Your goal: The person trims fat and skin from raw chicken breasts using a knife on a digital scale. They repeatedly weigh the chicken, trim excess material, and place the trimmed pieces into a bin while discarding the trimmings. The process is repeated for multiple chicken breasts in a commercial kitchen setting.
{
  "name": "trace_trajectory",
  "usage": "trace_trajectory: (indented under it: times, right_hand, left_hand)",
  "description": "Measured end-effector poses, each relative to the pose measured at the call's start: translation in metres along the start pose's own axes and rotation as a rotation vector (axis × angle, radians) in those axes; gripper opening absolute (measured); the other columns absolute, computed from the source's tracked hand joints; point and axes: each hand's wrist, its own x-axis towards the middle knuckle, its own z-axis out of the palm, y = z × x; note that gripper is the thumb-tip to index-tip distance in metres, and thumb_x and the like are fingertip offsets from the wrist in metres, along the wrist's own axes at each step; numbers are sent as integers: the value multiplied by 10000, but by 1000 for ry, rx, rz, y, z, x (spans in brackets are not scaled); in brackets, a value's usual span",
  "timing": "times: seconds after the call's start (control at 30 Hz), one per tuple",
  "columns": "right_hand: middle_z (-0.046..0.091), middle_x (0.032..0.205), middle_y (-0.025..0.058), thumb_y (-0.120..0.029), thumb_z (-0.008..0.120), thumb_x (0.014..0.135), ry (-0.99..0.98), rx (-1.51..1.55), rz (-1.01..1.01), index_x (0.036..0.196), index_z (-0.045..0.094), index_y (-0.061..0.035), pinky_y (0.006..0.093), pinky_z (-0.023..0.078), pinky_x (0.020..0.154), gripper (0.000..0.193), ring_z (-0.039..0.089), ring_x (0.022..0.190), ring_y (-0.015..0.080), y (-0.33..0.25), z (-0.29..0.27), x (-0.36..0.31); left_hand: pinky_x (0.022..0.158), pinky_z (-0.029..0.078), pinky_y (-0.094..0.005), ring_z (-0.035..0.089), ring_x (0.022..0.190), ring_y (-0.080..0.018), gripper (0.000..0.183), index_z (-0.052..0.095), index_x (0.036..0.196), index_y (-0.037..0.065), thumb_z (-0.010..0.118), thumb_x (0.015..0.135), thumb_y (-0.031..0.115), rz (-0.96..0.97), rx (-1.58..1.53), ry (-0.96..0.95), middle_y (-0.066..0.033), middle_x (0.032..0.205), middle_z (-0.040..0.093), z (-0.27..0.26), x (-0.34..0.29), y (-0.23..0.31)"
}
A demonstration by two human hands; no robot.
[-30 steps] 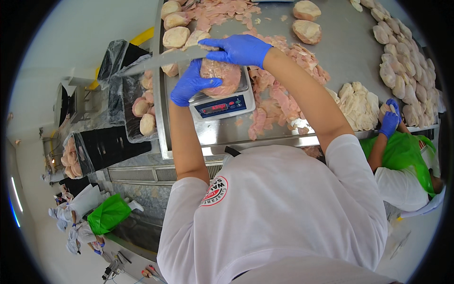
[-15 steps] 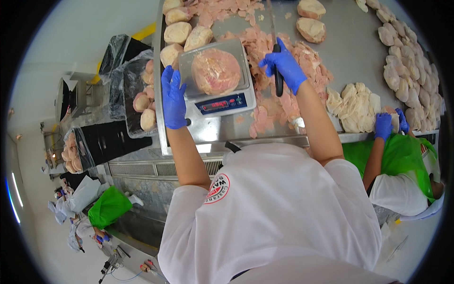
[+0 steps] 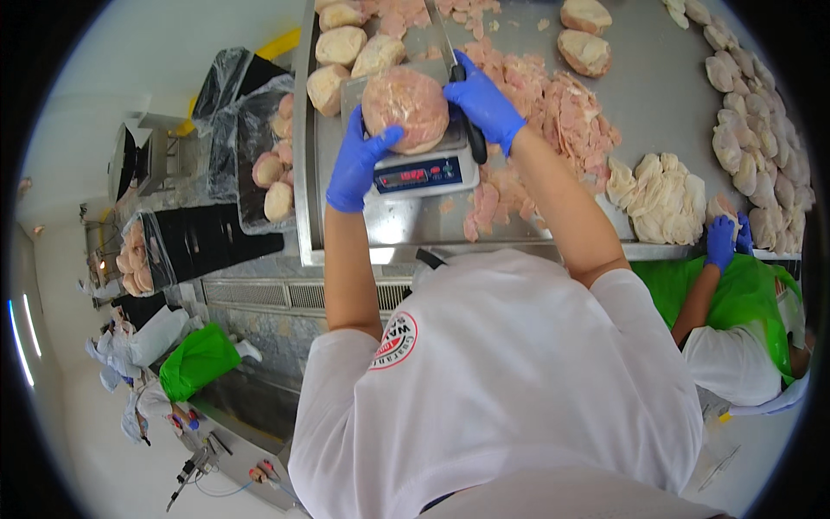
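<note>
A round pink piece of meat (image 3: 405, 111) is at the digital scale (image 3: 456, 179); whether it still rests on the plate is hidden. My left hand (image 3: 356, 164), in a blue glove, grips its left side, thumb across the near face, most fingers hidden behind. The black-handled knife (image 3: 477, 141) is in my gloved right hand (image 3: 487, 99), its blade pointing away from me. The fingertips of that hand reach the meat's right side. Pale rounded meat pieces (image 3: 379, 55) sit just beyond the scale, and thin pink trimmings (image 3: 566, 121) are heaped to the right.
The steel table (image 3: 644, 95) carries two pale pieces (image 3: 584, 52), a cream cloth-like heap (image 3: 659, 199) and a long pile of pale pieces (image 3: 756, 130). A co-worker in a green apron (image 3: 726, 290) works at right. Left stand lined black bins (image 3: 203, 242) holding meat.
My left hand has moved from beside the scale onto the meat. My right hand, still holding the knife, has come left to the meat's other side.
</note>
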Motion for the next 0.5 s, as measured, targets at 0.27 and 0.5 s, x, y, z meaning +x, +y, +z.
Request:
trace_trajectory:
  times: [0.27, 0.5]
  right_hand:
    - [662, 1203, 164, 18, 517, 787, -108, -76, -248, 1568, 76, -108, 285, 435, 991, 906, 618, 1105, 173, -24, 8, -2]
    - [641, 1259, 145, 31, 491, 862, -134, 78, -306, 1572, 71, -143, 334, 459, 992, 843, 604, 1142, 183, 8, -5, -12]
  left_hand:
    - [1131, 317, -440, 361, 1382, -363, 878, 317, 1459, 55, 754, 699, 0, 842, 1077, 232, -189, 1407, 429, 0, 9, -17]
    - [1142, 290, -423, 401, 1350, -327, 533, 479, 1319, 19, 554, 794, -39, 760, 532, 126, -166, 1356, 485, -3, 2, -15]
